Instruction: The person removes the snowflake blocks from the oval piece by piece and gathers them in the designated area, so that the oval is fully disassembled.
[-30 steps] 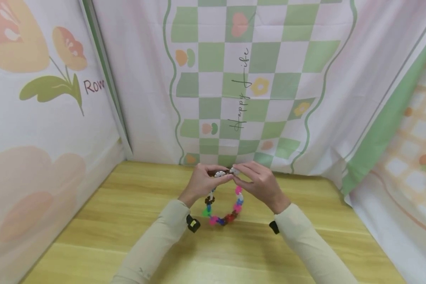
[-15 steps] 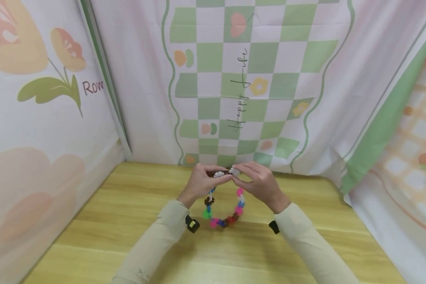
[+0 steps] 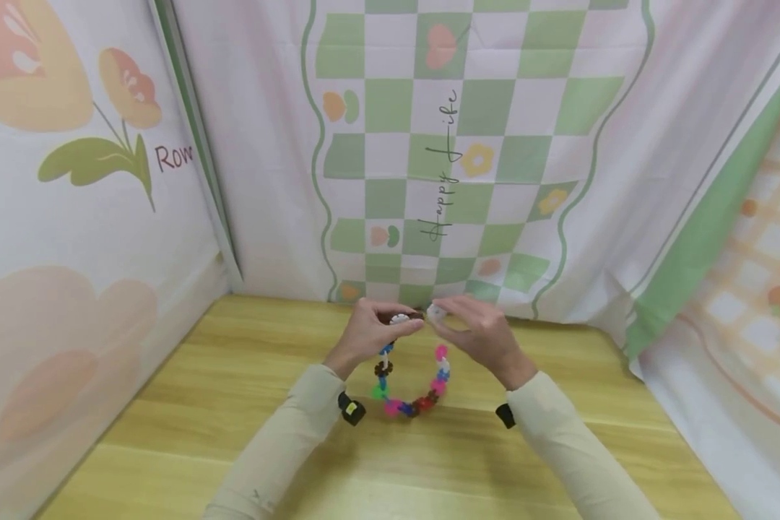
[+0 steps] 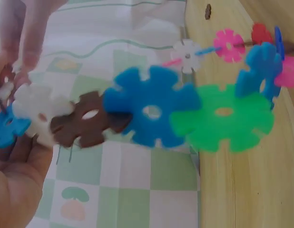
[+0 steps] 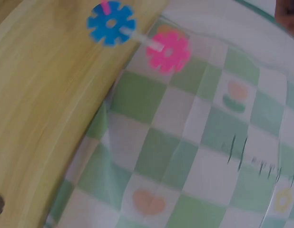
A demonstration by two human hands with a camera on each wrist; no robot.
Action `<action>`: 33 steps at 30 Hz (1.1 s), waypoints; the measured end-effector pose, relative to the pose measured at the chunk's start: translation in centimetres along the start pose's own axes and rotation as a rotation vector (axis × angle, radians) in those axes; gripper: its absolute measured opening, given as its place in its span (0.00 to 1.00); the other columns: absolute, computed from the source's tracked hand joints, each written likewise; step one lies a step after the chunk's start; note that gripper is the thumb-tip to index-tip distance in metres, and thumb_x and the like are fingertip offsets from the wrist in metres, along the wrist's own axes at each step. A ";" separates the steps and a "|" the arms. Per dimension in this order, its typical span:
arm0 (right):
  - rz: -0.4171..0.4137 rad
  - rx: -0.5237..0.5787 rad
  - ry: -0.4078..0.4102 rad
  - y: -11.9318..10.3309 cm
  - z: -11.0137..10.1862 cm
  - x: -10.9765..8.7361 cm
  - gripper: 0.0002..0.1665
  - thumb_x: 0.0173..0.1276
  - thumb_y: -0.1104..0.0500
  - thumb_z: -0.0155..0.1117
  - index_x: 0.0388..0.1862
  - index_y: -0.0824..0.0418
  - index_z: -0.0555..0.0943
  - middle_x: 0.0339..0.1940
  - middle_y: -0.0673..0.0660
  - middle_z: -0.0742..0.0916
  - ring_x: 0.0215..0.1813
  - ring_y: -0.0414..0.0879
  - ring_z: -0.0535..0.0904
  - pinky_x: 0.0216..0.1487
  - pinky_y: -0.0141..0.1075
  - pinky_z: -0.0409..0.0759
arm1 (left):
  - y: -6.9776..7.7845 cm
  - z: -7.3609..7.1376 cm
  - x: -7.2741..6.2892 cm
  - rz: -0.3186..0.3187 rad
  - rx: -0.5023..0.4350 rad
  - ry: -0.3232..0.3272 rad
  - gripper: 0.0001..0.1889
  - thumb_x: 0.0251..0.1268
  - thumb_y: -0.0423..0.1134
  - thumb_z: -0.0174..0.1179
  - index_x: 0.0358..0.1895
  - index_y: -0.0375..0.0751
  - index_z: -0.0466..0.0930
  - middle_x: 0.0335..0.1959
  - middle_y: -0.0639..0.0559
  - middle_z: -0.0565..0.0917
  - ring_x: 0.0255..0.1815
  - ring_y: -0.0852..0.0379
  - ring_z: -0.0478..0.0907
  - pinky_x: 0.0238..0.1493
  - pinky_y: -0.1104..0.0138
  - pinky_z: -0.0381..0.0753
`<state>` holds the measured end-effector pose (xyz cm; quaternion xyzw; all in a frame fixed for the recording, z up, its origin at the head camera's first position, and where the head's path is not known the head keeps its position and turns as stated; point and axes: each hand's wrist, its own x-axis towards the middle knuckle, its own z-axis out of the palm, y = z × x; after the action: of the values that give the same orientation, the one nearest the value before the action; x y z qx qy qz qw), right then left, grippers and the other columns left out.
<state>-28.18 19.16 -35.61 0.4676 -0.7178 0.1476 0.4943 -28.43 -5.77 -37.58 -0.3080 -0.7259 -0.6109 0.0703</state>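
Both hands point(image 3: 429, 332) pinching snowflake-piece chain point(image 3: 408, 393), mid-table point(image 3: 169, 404), edges well apart

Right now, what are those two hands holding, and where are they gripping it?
A chain of colourful snowflake discs. The left hand pinches its white end disc; the right hand pinches another white disc at the other end.

Bare wooden table point(image 3: 169, 404) either side of hands; cloth backdrop point(image 3: 468, 180) close behind blocks reach
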 end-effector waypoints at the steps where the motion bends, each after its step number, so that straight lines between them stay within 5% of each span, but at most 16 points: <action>1: 0.039 -0.021 0.017 0.3 -0.2 -0.3 0.16 0.60 0.63 0.81 0.45 0.69 0.89 0.39 0.63 0.93 0.37 0.54 0.92 0.39 0.43 0.92 | 0.0 -0.2 -0.1 -0.005 -0.001 0.018 0.11 0.67 0.42 0.74 0.46 0.41 0.93 0.33 0.45 0.93 0.20 0.63 0.75 0.24 0.73 0.77; 5: 0.193 -0.019 0.009 2.3 -1.8 -2.1 0.22 0.45 0.69 0.86 0.42 0.68 0.90 0.37 0.63 0.94 0.32 0.52 0.91 0.36 0.41 0.91 | -0.1 -1.2 -0.5 -0.029 -0.016 0.044 0.10 0.66 0.40 0.75 0.45 0.39 0.93 0.38 0.44 0.93 0.26 0.60 0.82 0.28 0.72 0.81; 12: 0.310 0.061 -0.179 5.1 -4.5 -6.1 0.22 0.46 0.71 0.85 0.43 0.66 0.91 0.38 0.60 0.93 0.35 0.51 0.89 0.42 0.27 0.86 | -0.4 -2.4 -0.8 -0.026 -0.015 -0.013 0.12 0.65 0.41 0.76 0.48 0.40 0.92 0.43 0.44 0.93 0.35 0.53 0.89 0.36 0.68 0.89; 24: 0.643 0.031 -0.652 7.4 -9.7 -13.0 0.17 0.61 0.56 0.82 0.45 0.62 0.90 0.39 0.56 0.94 0.41 0.53 0.90 0.46 0.52 0.90 | -0.2 -3.0 -1.0 -0.039 0.010 -0.030 0.14 0.66 0.39 0.75 0.51 0.38 0.91 0.47 0.41 0.92 0.37 0.57 0.89 0.39 0.64 0.92; 28: 0.658 0.030 -0.694 8.0 -10.2 -15.2 0.15 0.58 0.56 0.83 0.42 0.61 0.91 0.37 0.53 0.93 0.37 0.47 0.89 0.41 0.44 0.90 | -0.2 -3.1 -1.1 -0.051 0.027 -0.034 0.15 0.65 0.40 0.75 0.52 0.38 0.91 0.47 0.41 0.92 0.37 0.56 0.89 0.41 0.58 0.93; 33: 0.657 0.054 -0.700 8.3 -10.2 -17.0 0.14 0.54 0.59 0.85 0.38 0.62 0.91 0.31 0.51 0.92 0.31 0.40 0.85 0.35 0.35 0.87 | -0.1 -3.0 -1.1 -0.055 0.033 -0.041 0.15 0.64 0.40 0.76 0.52 0.39 0.91 0.47 0.42 0.92 0.37 0.56 0.89 0.38 0.65 0.91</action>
<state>-27.93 39.27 -43.19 0.2504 -0.9467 0.1481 0.1379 -28.46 -8.99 -37.49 -0.2992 -0.7454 -0.5941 0.0440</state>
